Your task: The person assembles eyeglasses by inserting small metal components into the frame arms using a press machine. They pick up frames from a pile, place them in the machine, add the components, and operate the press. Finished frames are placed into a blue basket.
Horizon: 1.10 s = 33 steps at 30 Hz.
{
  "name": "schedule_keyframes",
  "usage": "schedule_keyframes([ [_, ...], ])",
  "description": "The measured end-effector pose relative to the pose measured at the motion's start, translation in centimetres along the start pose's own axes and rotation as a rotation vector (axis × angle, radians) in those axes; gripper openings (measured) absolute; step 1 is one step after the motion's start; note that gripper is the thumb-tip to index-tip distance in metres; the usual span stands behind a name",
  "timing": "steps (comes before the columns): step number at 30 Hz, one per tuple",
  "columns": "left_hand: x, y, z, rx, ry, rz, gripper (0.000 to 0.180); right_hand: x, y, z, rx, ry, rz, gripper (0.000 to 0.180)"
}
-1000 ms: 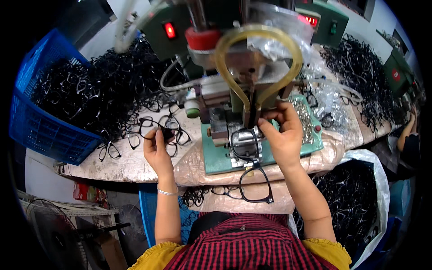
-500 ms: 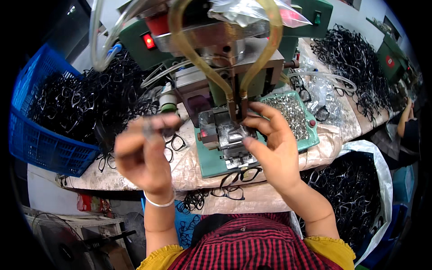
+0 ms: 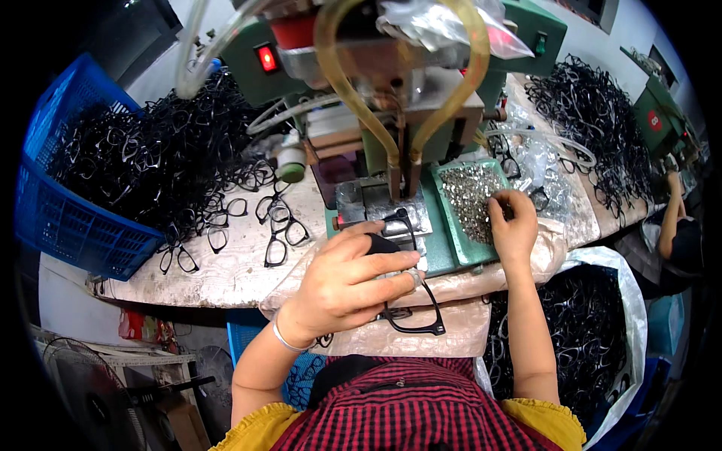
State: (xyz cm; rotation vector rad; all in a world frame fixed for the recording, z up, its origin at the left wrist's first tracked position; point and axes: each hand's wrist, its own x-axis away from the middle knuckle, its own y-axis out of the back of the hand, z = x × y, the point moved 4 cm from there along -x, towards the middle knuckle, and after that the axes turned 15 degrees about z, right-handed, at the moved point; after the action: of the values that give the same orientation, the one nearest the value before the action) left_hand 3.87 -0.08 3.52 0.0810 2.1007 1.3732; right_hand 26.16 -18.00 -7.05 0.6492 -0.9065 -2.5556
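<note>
My left hand is closed on a black eyeglass frame, in front of the machine's metal fixture. One end of the frame reaches over the fixture, beneath two narrow vertical feed guides. The hand covers part of the frame. My right hand is at the right side of a green tray full of small shiny metal parts. Its fingertips are pinched together over the parts; whatever is between them is too small to make out.
A blue crate heaped with black eyeglass frames stands at the left. Loose frames lie beside the green machine. Another heap lies at the far right. A white sack of frames is by my right arm.
My left hand has moved right, bringing an eyeglass frame to the fixture. My right hand has left the fixture and moved right to the tray of metal parts.
</note>
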Motion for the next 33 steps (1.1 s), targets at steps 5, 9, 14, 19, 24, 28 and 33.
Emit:
schedule_keyframes([
  [5, 0.1, -0.1, -0.2, 0.016, 0.054, -0.029, 0.019, -1.2, -1.8, 4.2, 0.17, 0.376, -0.046, 0.009],
  [9, 1.2, -1.6, -0.4, -0.051, 0.106, -0.088, 0.024, -3.4, -5.4, 5.5, 0.384, 0.372, 0.05, 0.011],
  [14, 9.1, -2.0, -2.9, -0.187, 0.432, -0.255, 0.036, -1.7, -3.3, 4.5, 0.367, 0.463, -0.006, 0.021],
  [19, 18.3, 3.4, 1.7, -0.247, 0.948, -0.659, 0.017, 2.2, 0.2, -4.3, -0.687, -0.089, -0.166, 0.015],
  [24, 13.8, 6.4, 6.8, -0.473, 0.854, -0.319, 0.008, 0.3, -3.1, 0.6, -0.787, -0.02, -0.112, 0.017],
  [28, 15.2, 0.9, 15.2, -0.597, 1.182, 0.065, 0.008, -0.8, -3.6, 3.1, -0.719, 0.038, -0.027, 0.016],
  [33, 18.7, -2.2, 17.0, -0.405, 1.268, -0.009, 0.008, 4.2, 0.4, -0.6, -0.249, 0.046, -0.131, 0.013],
])
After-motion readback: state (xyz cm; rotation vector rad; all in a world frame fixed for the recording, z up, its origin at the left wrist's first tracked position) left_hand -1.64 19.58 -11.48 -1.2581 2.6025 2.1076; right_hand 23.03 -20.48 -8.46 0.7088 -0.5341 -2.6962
